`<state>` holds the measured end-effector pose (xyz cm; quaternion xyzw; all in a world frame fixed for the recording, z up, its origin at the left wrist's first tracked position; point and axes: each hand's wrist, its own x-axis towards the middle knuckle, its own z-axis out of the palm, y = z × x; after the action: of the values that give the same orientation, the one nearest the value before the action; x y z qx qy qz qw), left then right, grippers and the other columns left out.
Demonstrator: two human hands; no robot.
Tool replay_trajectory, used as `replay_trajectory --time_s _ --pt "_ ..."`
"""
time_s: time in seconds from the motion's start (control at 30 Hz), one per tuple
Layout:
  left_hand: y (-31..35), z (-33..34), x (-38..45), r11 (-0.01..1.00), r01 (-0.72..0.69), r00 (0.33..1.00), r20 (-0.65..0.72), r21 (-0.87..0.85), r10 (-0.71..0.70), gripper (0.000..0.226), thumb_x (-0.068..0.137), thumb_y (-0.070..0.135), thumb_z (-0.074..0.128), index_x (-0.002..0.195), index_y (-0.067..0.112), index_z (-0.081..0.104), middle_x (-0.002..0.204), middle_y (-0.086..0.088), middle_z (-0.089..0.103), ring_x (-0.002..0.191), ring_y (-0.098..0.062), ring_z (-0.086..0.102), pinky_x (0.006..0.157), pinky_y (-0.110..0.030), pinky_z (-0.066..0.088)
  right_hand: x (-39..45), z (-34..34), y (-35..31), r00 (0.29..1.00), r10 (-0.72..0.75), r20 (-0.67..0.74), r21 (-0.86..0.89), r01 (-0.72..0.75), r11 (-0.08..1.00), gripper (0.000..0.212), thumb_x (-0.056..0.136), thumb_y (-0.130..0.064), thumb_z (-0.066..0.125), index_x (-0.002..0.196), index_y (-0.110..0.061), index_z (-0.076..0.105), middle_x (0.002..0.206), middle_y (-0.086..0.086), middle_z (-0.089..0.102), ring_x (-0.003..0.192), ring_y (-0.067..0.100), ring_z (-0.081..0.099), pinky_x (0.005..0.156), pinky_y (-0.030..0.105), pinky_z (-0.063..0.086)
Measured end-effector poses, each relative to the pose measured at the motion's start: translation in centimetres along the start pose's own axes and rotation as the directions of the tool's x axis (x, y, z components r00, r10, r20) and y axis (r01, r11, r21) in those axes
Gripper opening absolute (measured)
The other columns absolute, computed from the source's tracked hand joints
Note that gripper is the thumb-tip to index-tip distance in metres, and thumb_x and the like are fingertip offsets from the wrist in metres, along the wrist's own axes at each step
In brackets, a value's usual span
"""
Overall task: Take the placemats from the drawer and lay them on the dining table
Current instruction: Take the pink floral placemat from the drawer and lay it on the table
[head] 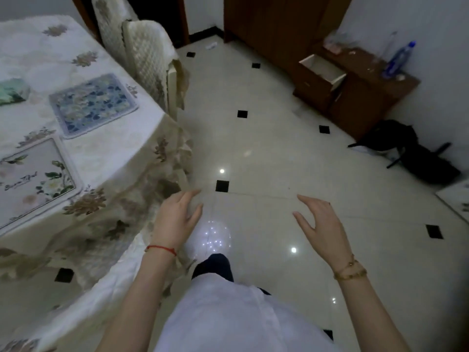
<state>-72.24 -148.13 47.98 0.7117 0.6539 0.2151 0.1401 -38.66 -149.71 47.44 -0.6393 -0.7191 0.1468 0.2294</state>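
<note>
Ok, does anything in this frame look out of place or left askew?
The drawer of the wooden cabinet stands pulled out and tilted. On the dining table, the blue placemat lies skewed relative to the floral placemat. Both hands, left and right, hold nothing.

Glossy cream tiled floor (266,153) with small black square insets; cream quilted chair covers (149,59) on chairs pushed beside the table; tall dark brown wooden wardrobe (274,24) against the far wall; clear plastic water bottle with blue cap and label (399,59) standing on the low brown cabinet top; black bag (406,148) slumped on the floor by the white wall; round reflected ceiling lights (222,171) on the tiles
</note>
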Motion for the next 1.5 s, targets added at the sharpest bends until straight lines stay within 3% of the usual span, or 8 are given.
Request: replay_trajectory --time_s 0.23,0.43,0.6,0.73,0.9,1.1,1.5 --pt "6.6 5.3 7.4 0.985 -0.164 0.98 0.104 -0.061 0.17 0.03 0.089 0.021 0.064 0.117 0.012 0.064 0.105 -0.005 0.069 0.093 -0.022 0.065 0.084 -0.024 0.042 -0.8 -2.1 7.0 0.97 0.228 -0.081 0.027 -0.226 0.974 0.042 0.091 -0.03 0.059 0.127 -0.009 0.06 0.121 0.007 0.065 0.113 0.023 0.057 0.099 0.018 0.034" --pt "10.2 10.9 17.3 0.962 -0.256 0.943 0.196 -0.097 0.27 0.031 0.091 0.023 0.062 0.12 0.015 0.063 0.108 -0.003 0.068 0.096 -0.019 0.063 0.086 -0.018 0.039 4.8 -2.5 12.9 0.926 0.366 -0.095 0.026 -0.366 0.93 0.041 0.094 -0.029 0.059 0.131 -0.013 0.057 0.127 0.002 0.062 0.12 0.019 0.052 0.1 0.022 0.035" --pt "13.3 13.7 28.4 0.954 -0.28 0.939 0.174 -0.108 0.296 0.028 0.089 0.019 0.065 0.116 0.013 0.065 0.111 -0.006 0.068 0.102 -0.023 0.063 0.086 -0.023 0.041 14.5 -4.8 17.6 0.91 0.402 -0.104 0.027 -0.402 0.915 0.041 0.094 -0.029 0.059 0.132 -0.014 0.057 0.126 0.001 0.062 0.118 0.017 0.052 0.096 0.013 0.03" --pt "15.2 15.1 38.5 0.941 -0.319 0.931 0.148 -0.109 0.333 0.028 0.09 0.021 0.063 0.117 0.014 0.065 0.113 -0.004 0.068 0.103 -0.023 0.063 0.09 -0.029 0.045 23.6 -6.7 20.7 0.903 0.409 -0.129 0.026 -0.409 0.912 0.042 0.095 -0.03 0.059 0.133 -0.014 0.056 0.128 0.002 0.06 0.121 0.018 0.051 0.099 0.021 0.033" --pt "17.7 16.9 49.5 0.935 -0.336 0.92 0.171 -0.116 0.352 0.033 0.09 0.029 0.055 0.118 0.015 0.064 0.114 -0.003 0.068 0.105 -0.023 0.062 0.093 -0.038 0.049 33.0 -8.2 24.2 0.89 0.429 -0.152 0.02 -0.431 0.902 0.042 0.095 -0.032 0.057 0.134 -0.016 0.055 0.128 0.0 0.06 0.121 0.014 0.05 0.097 0.019 0.033" --pt "19.6 20.7 61.3 0.942 -0.32 0.919 0.206 -0.106 0.335 0.036 0.089 0.033 0.052 0.118 0.017 0.064 0.113 -0.002 0.068 0.105 -0.022 0.062 0.093 -0.036 0.049 43.7 -8.1 29.7 0.882 0.443 -0.161 0.035 -0.444 0.895 0.04 0.094 -0.029 0.061 0.13 -0.013 0.058 0.124 0.003 0.063 0.117 0.019 0.055 0.096 0.021 0.036" --pt "27.4 28.3 89.4 0.94 -0.329 0.933 0.123 -0.09 0.338 0.033 0.09 0.034 0.054 0.116 0.016 0.065 0.108 -0.003 0.069 0.101 -0.023 0.063 0.084 -0.035 0.052 71.0 -12.1 44.5 0.888 0.41 -0.206 0.036 -0.412 0.91 0.037 0.094 -0.027 0.061 0.128 -0.013 0.059 0.123 0.003 0.064 0.116 0.019 0.056 0.096 0.019 0.034"
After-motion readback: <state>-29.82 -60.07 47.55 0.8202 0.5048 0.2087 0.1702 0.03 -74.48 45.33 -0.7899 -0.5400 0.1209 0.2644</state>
